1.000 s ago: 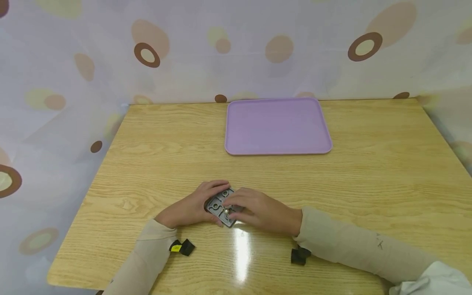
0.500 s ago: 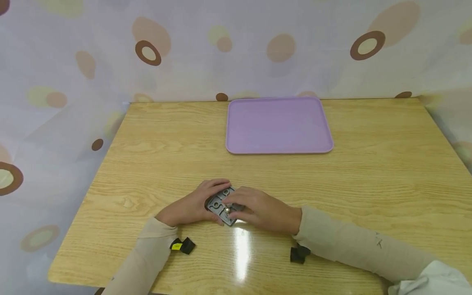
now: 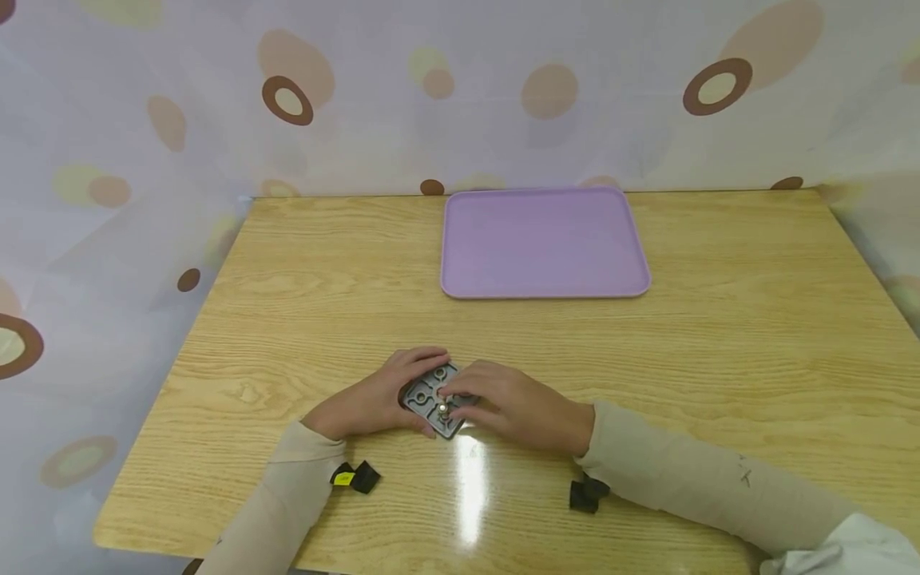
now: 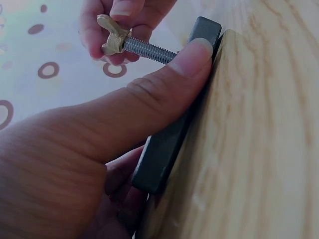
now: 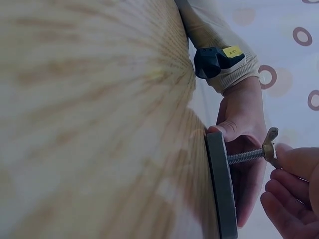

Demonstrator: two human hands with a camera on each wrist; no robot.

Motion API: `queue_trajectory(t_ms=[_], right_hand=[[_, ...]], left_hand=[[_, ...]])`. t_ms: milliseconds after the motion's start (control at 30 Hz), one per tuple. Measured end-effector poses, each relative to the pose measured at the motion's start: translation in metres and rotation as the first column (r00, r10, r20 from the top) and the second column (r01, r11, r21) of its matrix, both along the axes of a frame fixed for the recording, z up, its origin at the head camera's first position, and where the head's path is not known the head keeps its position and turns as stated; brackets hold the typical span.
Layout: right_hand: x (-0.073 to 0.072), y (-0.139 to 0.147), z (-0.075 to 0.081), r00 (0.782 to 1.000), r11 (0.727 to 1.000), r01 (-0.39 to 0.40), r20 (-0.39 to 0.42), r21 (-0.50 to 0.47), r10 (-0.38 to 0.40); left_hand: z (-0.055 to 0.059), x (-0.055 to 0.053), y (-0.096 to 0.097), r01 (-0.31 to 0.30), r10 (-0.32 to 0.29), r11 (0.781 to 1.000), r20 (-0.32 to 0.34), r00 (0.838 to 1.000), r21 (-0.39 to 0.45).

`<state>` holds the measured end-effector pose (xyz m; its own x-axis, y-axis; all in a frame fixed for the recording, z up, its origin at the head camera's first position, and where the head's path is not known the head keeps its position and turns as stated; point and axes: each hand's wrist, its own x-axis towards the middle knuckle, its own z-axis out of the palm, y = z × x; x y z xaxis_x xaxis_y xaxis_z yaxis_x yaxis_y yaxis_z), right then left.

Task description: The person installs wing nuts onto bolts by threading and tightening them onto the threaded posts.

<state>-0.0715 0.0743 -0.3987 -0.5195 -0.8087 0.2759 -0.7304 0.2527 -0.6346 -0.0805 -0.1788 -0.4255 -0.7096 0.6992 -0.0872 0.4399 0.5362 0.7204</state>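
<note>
A square grey metal plate [image 3: 431, 408] with round holes and grooves lies flat on the table. My left hand [image 3: 377, 401] holds it by the edges, thumb on the near side and fingers round the far side. From the plate rises a threaded bolt [image 4: 149, 51] carrying a brass wing nut [image 4: 114, 39] near its free end. My right hand [image 3: 513, 409] has its thumb and fingertips at the wing nut, with the thumb against one wing in the right wrist view. Its other fingers are curled beside the nut.
A purple tray [image 3: 545, 243] rests at the back of the wooden table [image 3: 323, 279]. Patterned cloth [image 3: 489, 48] hangs behind and to the left. Black wrist devices show below the left [image 3: 355, 477] and right wrists [image 3: 588, 493].
My right hand's fingertips have shifted slightly to the right around the wing nut, showing more of the plate. The left hand and the plate stay in nearly the same place.
</note>
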Motion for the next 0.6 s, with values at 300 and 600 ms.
queue_trajectory(t_ms=[300, 600], right_hand=[[-0.0003, 0.0027, -0.0019, 1.000, 1.000, 0.025, -0.008, -0.003, -0.025], [-0.0007, 0.0011, -0.0031, 1.000, 0.999, 0.006, 0.004, -0.044, -0.006]], left_hand=[[0.0002, -0.0006, -0.0005, -0.003, 0.003, 1.000, 0.007, 1.000, 0.001], [-0.0001, -0.0007, -0.0007, -0.006, 0.006, 1.000, 0.011, 1.000, 0.008]])
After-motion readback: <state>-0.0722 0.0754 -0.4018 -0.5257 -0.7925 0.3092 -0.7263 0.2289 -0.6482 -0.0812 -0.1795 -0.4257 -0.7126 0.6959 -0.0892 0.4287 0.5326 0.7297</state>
